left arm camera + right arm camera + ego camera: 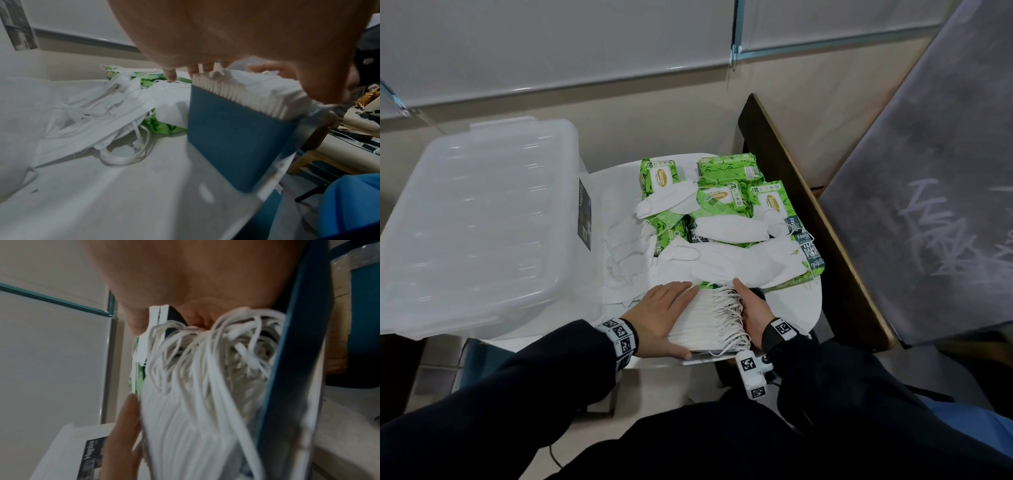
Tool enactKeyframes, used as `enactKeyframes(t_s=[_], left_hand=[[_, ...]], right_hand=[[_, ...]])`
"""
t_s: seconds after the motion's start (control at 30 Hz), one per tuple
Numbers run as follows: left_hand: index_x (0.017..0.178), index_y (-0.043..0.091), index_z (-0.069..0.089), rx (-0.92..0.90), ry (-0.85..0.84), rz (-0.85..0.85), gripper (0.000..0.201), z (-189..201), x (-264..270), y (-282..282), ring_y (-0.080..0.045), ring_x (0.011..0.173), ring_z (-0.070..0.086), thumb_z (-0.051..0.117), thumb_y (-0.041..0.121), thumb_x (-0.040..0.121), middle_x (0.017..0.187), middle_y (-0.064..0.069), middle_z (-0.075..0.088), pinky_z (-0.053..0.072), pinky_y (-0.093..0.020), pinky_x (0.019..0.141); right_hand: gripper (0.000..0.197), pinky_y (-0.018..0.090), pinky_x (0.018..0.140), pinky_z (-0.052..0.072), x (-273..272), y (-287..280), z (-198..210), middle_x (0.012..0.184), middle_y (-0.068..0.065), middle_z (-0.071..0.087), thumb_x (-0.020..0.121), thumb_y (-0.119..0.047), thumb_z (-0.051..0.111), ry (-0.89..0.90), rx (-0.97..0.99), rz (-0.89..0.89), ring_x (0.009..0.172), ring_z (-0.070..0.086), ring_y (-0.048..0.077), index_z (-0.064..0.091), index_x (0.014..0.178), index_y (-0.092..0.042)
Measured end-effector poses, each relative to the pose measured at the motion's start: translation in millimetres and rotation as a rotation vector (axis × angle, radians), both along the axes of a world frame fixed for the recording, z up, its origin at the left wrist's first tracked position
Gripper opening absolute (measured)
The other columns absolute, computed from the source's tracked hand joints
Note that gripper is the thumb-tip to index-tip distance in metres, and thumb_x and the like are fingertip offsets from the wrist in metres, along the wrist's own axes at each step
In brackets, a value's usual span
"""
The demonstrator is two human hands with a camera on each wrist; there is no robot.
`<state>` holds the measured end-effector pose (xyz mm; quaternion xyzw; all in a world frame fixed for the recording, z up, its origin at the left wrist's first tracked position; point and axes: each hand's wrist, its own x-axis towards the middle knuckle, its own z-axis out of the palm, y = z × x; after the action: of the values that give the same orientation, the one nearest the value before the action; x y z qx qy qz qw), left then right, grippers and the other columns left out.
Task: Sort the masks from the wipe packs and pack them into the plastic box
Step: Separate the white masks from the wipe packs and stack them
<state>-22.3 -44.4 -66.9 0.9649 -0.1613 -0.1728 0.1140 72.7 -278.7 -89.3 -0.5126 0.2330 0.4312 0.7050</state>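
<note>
A row of white masks (705, 318) with dangling ear loops (205, 361) stands packed in a blue carton (236, 138) at the white table's front edge. My left hand (664, 318) lies on the row's left side with fingers stretched and thumb along the near end. My right hand (753, 308) grips the carton's right side, thumb over the far end. Green wipe packs (659, 176) lie mixed with loose white masks (729, 229) further back. The clear plastic box (476, 222) stands left of the table, lid on.
More loose masks (626, 253) are heaped on the table's left part, beside the plastic box. A dark wooden board (808, 212) and a grey scribbled panel (928, 205) lean close on the right. The wall runs behind the table (798, 301).
</note>
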Motion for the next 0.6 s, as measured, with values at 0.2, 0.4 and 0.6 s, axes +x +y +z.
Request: enactKeyframes(t_s=[0.2, 0.4, 0.6], left_hand=[[0.162, 0.035, -0.011, -0.221, 0.143, 0.122, 0.130, 10.3, 0.3, 1.8, -0.013, 0.153, 0.015, 0.061, 0.091, 0.069, 0.171, 0.004, 0.009, 0.014, -0.036, 0.126], [0.133, 0.026, 0.063, -0.415, 0.053, 0.620, 0.042, 12.6, 43.3, 25.2, -0.015, 0.116, 0.062, 0.069, 0.041, 0.094, 0.128, 0.003, 0.065, 0.047, -0.033, 0.102], [0.109, 0.027, 0.072, -0.344, 0.095, 0.969, 0.021, 6.5, 97.0, 54.3, -0.020, 0.103, 0.065, 0.069, 0.019, 0.089, 0.114, 0.000, 0.072, 0.043, -0.023, 0.080]], right_hand=[[0.052, 0.037, 0.097, 0.047, 11.8, -17.1, 34.6, 0.122, 0.007, 0.068, 0.094, -0.045, 0.068, -0.173, -0.290, 0.219, 0.114, 0.063, 0.025, 0.060, 0.129, -0.008], [0.037, 0.027, 0.065, 0.044, 61.9, -13.2, 93.7, 0.098, 0.014, 0.078, 0.098, -0.036, 0.063, -0.341, -0.530, 0.665, 0.075, 0.074, 0.028, 0.068, 0.110, -0.002], [0.017, 0.033, 0.078, 0.058, 121.5, 65.2, 88.1, 0.109, 0.005, 0.074, 0.094, -0.026, 0.067, -0.852, -0.673, 0.882, 0.095, 0.072, 0.025, 0.072, 0.108, -0.019]])
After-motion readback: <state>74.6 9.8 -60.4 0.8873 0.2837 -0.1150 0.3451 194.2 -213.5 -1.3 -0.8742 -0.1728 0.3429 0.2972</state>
